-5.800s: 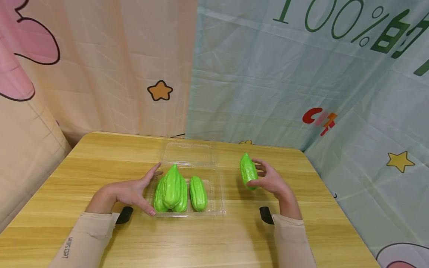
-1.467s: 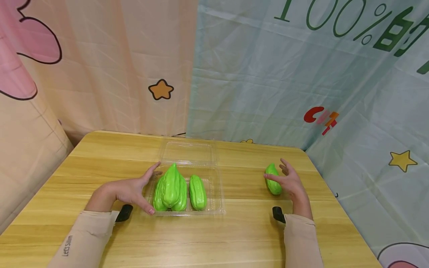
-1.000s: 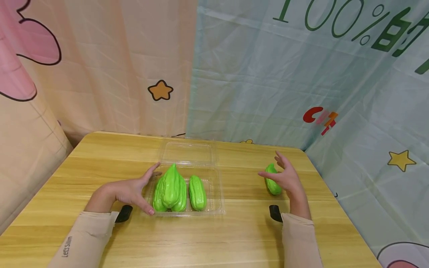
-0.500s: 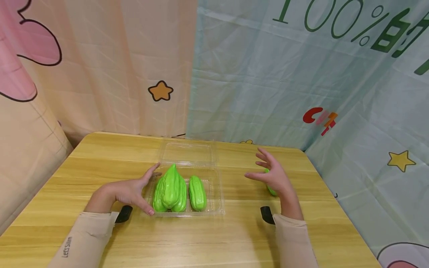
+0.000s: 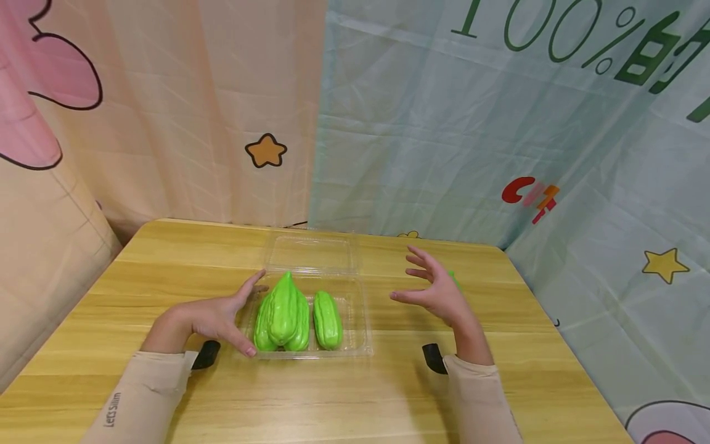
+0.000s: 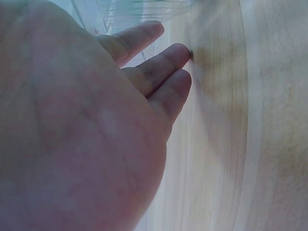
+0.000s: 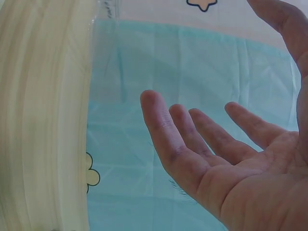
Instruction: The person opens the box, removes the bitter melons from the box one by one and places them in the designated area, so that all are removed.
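A clear plastic clamshell box (image 5: 356, 317) lies on the table with its lid (image 5: 310, 254) folded back. Inside, bright green bitter melons (image 5: 284, 311) are stacked on the left, and a single bitter melon (image 5: 328, 320) lies to their right. My left hand (image 5: 220, 317) is spread along the box's left side, thumb at the near corner; the left wrist view has the fingers beside the clear plastic (image 6: 144, 10). With fingers spread and holding nothing, my right hand (image 5: 438, 299) hovers right of the box. It mostly hides another bitter melon (image 5: 453, 277) on the table behind it.
The wooden table (image 5: 333, 401) ends at a back edge just beyond the lid. Printed curtains (image 5: 421, 135) hang behind it and on both sides. A black strap piece (image 5: 434, 357) sits at my right wrist, another black piece (image 5: 206, 355) at my left.
My right hand carried a bitter melon rightward, let it go on the table, then moved back left toward the box with nothing in it. My left hand has stayed in place.
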`<state>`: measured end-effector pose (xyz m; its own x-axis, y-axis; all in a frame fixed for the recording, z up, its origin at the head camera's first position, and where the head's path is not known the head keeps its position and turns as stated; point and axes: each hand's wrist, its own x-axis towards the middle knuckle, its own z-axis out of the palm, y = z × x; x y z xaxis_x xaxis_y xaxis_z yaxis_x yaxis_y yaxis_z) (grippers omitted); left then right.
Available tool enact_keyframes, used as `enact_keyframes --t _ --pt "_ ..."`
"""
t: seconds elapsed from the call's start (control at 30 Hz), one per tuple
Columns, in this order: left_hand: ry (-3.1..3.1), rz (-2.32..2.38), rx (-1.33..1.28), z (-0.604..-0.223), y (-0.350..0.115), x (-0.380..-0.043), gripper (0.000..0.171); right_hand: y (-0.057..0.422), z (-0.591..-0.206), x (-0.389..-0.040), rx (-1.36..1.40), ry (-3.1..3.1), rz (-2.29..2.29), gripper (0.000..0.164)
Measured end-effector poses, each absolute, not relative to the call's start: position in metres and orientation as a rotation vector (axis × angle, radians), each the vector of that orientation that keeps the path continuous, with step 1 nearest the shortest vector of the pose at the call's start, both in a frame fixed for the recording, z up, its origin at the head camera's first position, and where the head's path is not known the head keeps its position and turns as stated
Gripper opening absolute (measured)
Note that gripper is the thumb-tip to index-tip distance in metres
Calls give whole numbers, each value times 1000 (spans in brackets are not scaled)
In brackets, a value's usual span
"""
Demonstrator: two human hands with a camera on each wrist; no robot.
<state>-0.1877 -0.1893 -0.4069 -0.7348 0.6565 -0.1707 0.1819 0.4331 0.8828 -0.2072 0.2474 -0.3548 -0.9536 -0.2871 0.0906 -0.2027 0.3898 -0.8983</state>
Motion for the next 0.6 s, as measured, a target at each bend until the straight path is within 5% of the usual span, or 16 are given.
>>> enact_keyframes --t 0.6 --pt "2198 1254 718 -408 -189 -189 149 219 -354 -199 -605 2447 -1612 104"
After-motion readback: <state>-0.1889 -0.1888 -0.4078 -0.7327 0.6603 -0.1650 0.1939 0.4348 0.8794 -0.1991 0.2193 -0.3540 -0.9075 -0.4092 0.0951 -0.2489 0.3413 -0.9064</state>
